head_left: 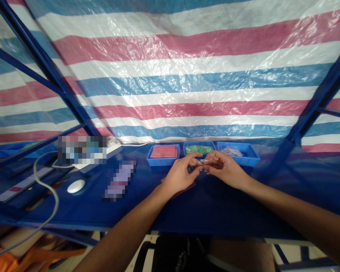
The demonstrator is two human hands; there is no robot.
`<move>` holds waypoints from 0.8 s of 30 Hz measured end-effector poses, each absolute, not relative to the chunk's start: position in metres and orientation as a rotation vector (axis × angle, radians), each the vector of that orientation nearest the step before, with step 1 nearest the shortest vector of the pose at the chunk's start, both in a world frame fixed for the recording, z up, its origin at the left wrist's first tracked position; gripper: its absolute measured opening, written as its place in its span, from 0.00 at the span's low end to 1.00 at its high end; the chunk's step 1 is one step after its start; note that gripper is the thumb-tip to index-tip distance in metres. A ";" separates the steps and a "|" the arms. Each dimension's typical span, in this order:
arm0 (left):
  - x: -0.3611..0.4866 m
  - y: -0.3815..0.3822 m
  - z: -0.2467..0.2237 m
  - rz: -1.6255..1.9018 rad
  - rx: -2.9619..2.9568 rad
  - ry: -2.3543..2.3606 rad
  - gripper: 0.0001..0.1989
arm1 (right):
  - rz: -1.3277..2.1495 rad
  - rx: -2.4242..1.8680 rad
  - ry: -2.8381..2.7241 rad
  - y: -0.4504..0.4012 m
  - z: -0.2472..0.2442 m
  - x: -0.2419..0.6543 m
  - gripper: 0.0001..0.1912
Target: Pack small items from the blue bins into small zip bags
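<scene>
My left hand (181, 173) and my right hand (222, 168) meet above the blue table, fingertips pinched together. Between them is a small clear plastic packet (202, 161), mostly covered by the fingers; its contents are too small to make out. Beneath my left hand a flat reddish piece (184, 192) lies on the table, largely hidden. Just beyond the hands stand three blue bins: the left bin (161, 162) holds a stack of pink-red cards (164, 151), the middle bin (185, 144) green packets (200, 149), and the right bin (248, 162) small whitish clear packets (232, 152).
On the left of the blue table (215, 211) lie a white computer mouse (76, 186), a blurred-out purple item (120, 179) and a white cable (56, 200). Blue metal posts (306, 117) frame both sides. A striped plastic sheet (187, 87) hangs behind.
</scene>
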State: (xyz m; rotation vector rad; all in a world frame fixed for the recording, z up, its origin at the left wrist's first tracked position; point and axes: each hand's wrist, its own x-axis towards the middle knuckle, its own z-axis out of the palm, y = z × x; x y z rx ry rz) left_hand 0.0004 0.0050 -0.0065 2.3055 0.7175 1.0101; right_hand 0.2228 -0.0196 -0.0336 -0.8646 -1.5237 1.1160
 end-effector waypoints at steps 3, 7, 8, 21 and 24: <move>0.000 0.008 -0.009 0.985 2.318 0.758 0.19 | 1.094 -0.882 -1.518 -0.020 -0.032 0.223 0.19; -0.001 0.008 -0.008 0.971 2.325 0.748 0.21 | 1.070 -0.895 -1.513 -0.021 -0.029 0.223 0.19; -0.002 0.007 -0.007 0.971 2.323 0.738 0.21 | 1.072 -0.890 -1.511 -0.021 -0.029 0.223 0.19; 0.001 0.004 -0.004 1.009 2.284 0.734 0.21 | 1.086 -0.896 -1.524 -0.020 -0.032 0.222 0.19; 0.001 0.004 -0.005 1.048 2.267 0.752 0.18 | 1.069 -0.887 -1.531 -0.020 -0.032 0.222 0.18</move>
